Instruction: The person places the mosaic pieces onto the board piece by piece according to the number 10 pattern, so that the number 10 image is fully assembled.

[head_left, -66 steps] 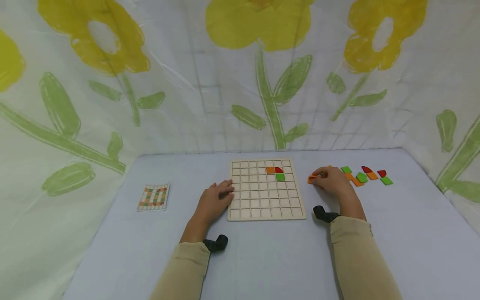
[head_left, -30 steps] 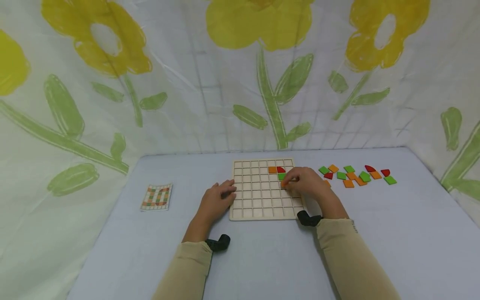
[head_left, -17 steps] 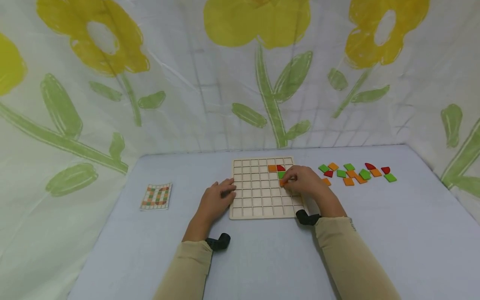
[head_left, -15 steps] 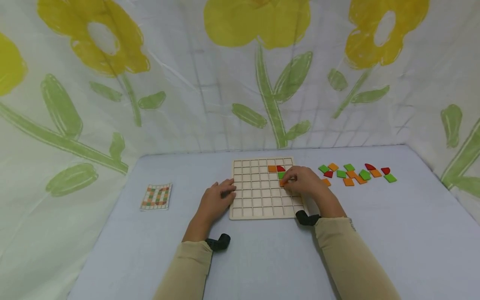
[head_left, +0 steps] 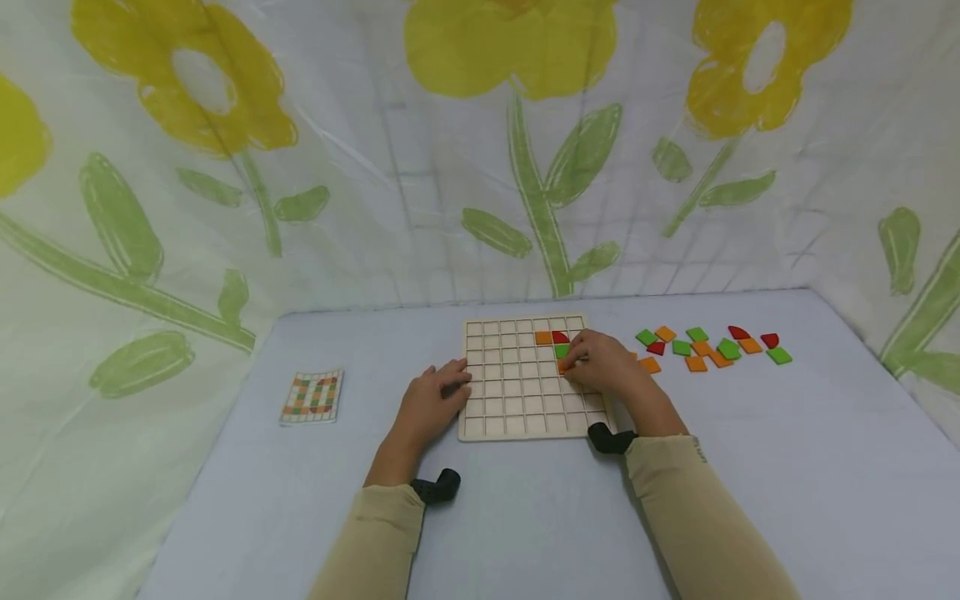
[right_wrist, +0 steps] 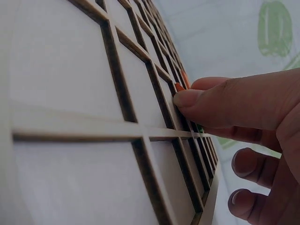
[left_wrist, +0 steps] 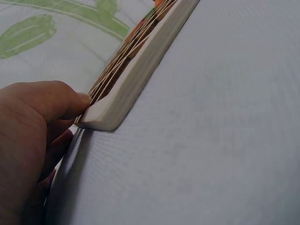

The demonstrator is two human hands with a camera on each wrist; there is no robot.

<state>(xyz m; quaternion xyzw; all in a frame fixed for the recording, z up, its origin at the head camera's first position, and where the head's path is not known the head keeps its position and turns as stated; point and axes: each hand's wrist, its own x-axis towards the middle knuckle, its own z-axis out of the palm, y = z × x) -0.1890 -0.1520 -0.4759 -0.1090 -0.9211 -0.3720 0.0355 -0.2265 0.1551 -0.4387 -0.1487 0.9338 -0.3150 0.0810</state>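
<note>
My right hand [head_left: 603, 362] pinches a small orange square tile [head_left: 562, 367] between thumb and fingertips, low over a cell on the right side of the wooden grid board [head_left: 517, 408]. Just behind that cell lies a green square tile [head_left: 562, 352] on the board. A red quarter-round tile [head_left: 559, 337] and another orange square tile [head_left: 543, 337] fill cells further back. In the right wrist view, only a sliver of orange shows past the thumb [right_wrist: 190, 98]. My left hand [head_left: 431, 406] rests against the board's left edge, its thumb [left_wrist: 70, 101] touching the rim near the front corner.
Right of the board lie several loose green, orange and red tiles [head_left: 696, 364], some overlapping. A small pattern card [head_left: 312, 397] with a coloured grid lies on the table [head_left: 510, 517] at the left. A flower-painted cloth [head_left: 360, 208] hangs behind the table.
From the loose tiles, my right hand has come left to the board with the orange tile. Over the last half second it has barely moved. The left hand stays at the board's edge.
</note>
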